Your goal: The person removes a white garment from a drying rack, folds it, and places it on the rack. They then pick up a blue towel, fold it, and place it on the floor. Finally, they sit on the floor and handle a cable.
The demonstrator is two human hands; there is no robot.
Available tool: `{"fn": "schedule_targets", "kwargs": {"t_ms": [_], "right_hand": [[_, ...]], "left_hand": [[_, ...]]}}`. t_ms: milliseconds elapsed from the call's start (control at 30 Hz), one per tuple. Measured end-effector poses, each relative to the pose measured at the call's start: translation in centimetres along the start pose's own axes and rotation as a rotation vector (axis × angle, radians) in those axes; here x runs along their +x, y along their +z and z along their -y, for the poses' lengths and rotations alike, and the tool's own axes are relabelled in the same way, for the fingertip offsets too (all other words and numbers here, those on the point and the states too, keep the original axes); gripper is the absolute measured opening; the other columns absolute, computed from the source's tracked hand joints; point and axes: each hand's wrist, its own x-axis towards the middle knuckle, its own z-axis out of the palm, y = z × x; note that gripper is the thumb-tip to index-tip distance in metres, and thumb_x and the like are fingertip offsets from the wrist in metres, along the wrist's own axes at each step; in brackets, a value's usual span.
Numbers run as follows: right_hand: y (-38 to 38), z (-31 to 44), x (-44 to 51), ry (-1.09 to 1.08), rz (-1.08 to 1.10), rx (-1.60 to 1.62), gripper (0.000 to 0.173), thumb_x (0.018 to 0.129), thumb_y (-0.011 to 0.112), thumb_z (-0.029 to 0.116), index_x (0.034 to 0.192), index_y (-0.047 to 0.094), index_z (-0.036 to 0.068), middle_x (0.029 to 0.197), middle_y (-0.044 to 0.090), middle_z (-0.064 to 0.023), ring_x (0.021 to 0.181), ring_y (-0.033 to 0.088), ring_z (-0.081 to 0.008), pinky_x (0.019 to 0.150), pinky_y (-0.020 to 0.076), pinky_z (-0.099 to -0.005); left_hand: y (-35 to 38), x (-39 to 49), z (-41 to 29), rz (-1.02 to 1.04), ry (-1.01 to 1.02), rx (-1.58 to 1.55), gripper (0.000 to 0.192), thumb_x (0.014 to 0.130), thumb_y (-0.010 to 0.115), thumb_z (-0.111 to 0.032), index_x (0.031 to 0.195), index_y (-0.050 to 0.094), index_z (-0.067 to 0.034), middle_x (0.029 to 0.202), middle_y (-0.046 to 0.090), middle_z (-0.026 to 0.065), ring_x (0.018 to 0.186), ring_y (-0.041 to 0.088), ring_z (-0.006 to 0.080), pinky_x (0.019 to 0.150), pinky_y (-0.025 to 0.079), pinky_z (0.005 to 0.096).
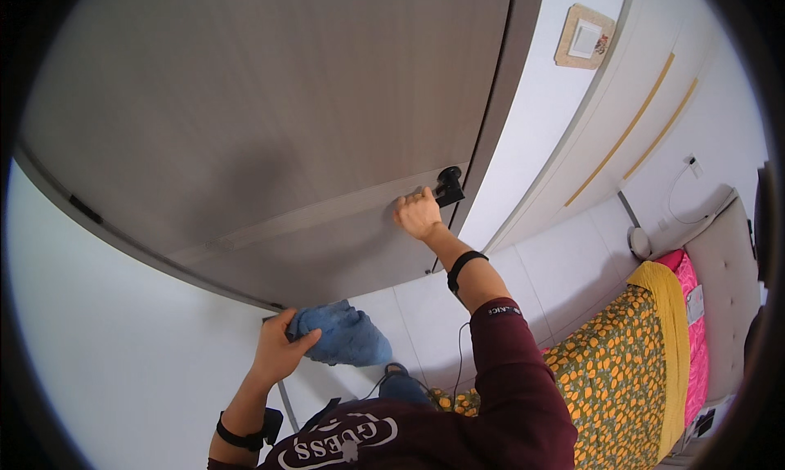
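Observation:
A grey-brown wooden door [343, 89] fills the view in front of me, closed against its frame as far as I can tell. My right hand [418, 213] is at the free end of the black lever door handle [451, 191], its fingers curled; whether they grip the lever is hard to see. Lower left, my left hand [285, 344] holds a bunched blue cloth [343, 335] between thumb and fingers, below the door's bottom edge in the picture.
A light switch [585, 39] is on the white wall right of the door. Farther right stand a white wardrobe [650, 89] with gold strips and a bed with an orange-patterned cover [613, 372]. A thin black cable [461, 359] hangs beside my right arm.

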Motion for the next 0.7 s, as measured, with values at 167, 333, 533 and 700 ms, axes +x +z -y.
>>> {"fn": "schedule_targets", "kwargs": {"t_ms": [167,333,533,700], "right_hand": [[1.0,-0.6,-0.3,-0.034,-0.076,0.046,0.024,0.080,0.055,0.027,0.073,0.060,0.005,0.068,0.065,-0.0089,0.066,0.063,-0.0232,0.074,0.0412,-0.0359],[1.5,-0.4,-0.4,-0.040,-0.015,0.041,0.018,0.079,0.053,0.021,0.075,0.062,0.006,0.071,0.066,-0.0094,0.071,0.064,-0.0234,0.075,0.0444,-0.0360],[2.1,-0.9,-0.5,-0.089,-0.020,-0.020,0.014,0.075,0.053,0.016,0.071,0.061,0.005,0.066,0.065,-0.0113,0.065,0.064,-0.0241,0.069,0.0443,-0.0358],[2.3,-1.1,-0.2,-0.130,-0.044,-0.026,0.014,0.075,0.054,0.017,0.073,0.061,0.005,0.067,0.065,-0.0106,0.066,0.064,-0.0245,0.069,0.0467,-0.0369]], "left_hand": [[-0.1,0.3,0.3,0.015,-0.015,0.031,0.023,0.078,0.072,-0.014,0.082,0.056,0.002,0.064,0.052,0.0044,0.060,0.048,0.0102,0.055,0.043,0.0261],[0.0,0.5,-0.1,0.049,-0.015,0.055,0.023,0.078,0.072,-0.015,0.083,0.057,0.002,0.065,0.053,0.0043,0.060,0.049,0.0092,0.056,0.044,0.0253],[-0.3,-0.5,-1.1,0.044,-0.011,-0.045,0.024,0.079,0.072,-0.016,0.087,0.059,0.003,0.068,0.055,0.0039,0.062,0.051,0.0097,0.057,0.045,0.0253],[0.5,-0.7,-0.8,0.069,0.019,-0.026,0.025,0.079,0.072,-0.016,0.088,0.059,0.003,0.070,0.057,0.0038,0.063,0.053,0.0099,0.058,0.046,0.0250]]}}
